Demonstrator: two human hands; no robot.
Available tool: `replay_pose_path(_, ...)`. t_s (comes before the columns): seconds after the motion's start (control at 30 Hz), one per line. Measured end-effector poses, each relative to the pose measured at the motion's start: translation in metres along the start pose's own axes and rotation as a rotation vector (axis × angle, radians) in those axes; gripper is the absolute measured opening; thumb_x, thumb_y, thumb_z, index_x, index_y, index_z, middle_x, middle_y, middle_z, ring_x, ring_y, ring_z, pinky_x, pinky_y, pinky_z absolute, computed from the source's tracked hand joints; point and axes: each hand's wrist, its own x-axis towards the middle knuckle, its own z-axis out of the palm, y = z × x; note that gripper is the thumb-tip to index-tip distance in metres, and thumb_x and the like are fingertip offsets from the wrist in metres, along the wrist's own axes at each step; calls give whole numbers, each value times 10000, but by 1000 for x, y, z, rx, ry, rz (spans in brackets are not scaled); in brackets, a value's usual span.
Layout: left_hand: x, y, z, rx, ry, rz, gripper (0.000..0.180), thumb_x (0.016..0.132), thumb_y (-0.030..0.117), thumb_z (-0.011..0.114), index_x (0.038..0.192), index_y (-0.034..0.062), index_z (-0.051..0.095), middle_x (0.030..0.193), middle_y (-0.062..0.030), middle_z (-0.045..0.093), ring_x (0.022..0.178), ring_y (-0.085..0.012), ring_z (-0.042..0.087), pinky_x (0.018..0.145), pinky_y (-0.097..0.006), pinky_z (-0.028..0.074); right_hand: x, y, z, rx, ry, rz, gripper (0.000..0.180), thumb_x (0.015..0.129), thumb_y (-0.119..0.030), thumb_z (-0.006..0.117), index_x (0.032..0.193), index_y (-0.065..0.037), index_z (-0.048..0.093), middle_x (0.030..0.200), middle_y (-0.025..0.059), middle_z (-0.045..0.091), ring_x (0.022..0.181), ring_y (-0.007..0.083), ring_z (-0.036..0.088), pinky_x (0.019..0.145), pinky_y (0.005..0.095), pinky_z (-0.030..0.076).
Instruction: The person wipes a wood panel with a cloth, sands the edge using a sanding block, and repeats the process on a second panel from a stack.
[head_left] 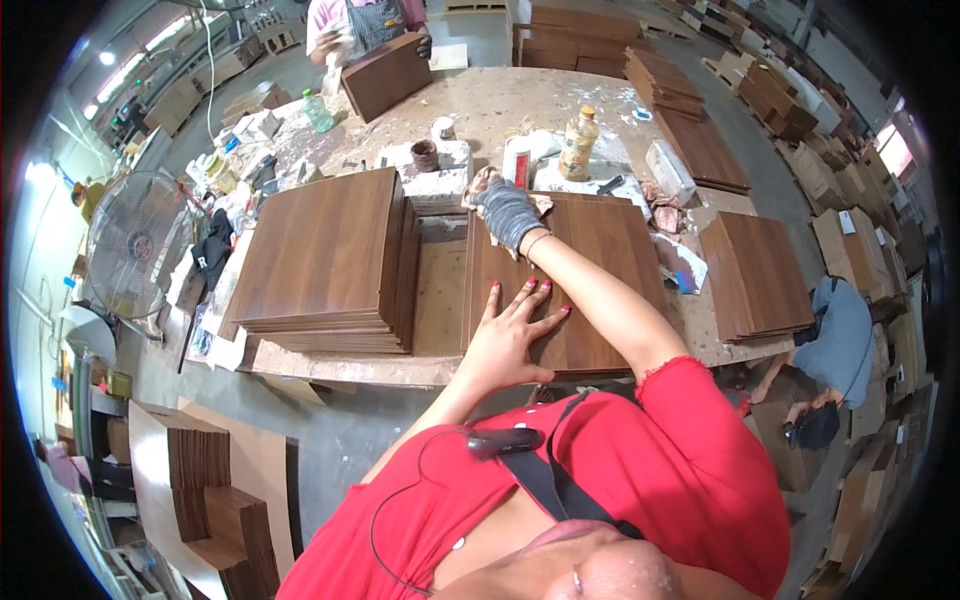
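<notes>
Her left hand (510, 335) lies open, pinning the dark walnut-veneered wooden panel (590, 270), while her gloved right hand (507, 213) clutches a crumpled rag (482, 182); firm pressure should prevent sliding.

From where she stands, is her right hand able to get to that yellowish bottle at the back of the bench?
Probably yes: the right hand, gloved, already lies near the far edge of the wooden panel, with the bottle just beyond and only small clutter between.
</notes>
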Motion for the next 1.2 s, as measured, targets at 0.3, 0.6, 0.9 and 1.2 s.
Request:
replay_pose_path(0.3, -7, -11, 9, -140, 27, 156, 818, 693, 365, 834, 1424, 128, 556, 1564, -156, 398, 1477, -333, 319, 1229, -468, 245, -39, -8, -17, -97, 151, -303, 328, 868, -65, 620, 1191, -61, 679, 1198, 145, 678, 1112, 314, 628, 998, 394, 485)
replay_pose_path(0.6, -9, -13, 14, -147, 3, 207, 769, 764, 360, 788, 1416, 39, 536, 1561, -139, 403, 1478, -325, 315, 1228, -432, 263, 22, 28, 40, 783, 371, -579, 224, 934, -130, 607, 1118, -78, 724, 1225, 181, 611, 1141, 292, 582, 992, 381, 462)
replay_pose_path(0.9, -11, -16, 20, -176, 38, 287, 608, 830, 345, 745, 1316, 4, 613, 1467, -159, 516, 1406, -330, 434, 1185, -421, 341, -99, -39, -55, 530, 68, -254, 275, 846, 5, 664, 1118, -23, 683, 1204, 154, 611, 1094, 305, 600, 987, 373, 465)
replay_pose_path(1.2, -66, -29, -11, -70, 190, 71, 850, 761, 433, 825, 1460, 91, 484, 1511, -123, 477, 1471, -279, 349, 1230, -587, 32, -97, -15, -61, 462, 214, -155, 301, 886, -158, 650, 1173, -176, 736, 1103, 178, 618, 1080, 363, 568, 982, 456, 433)
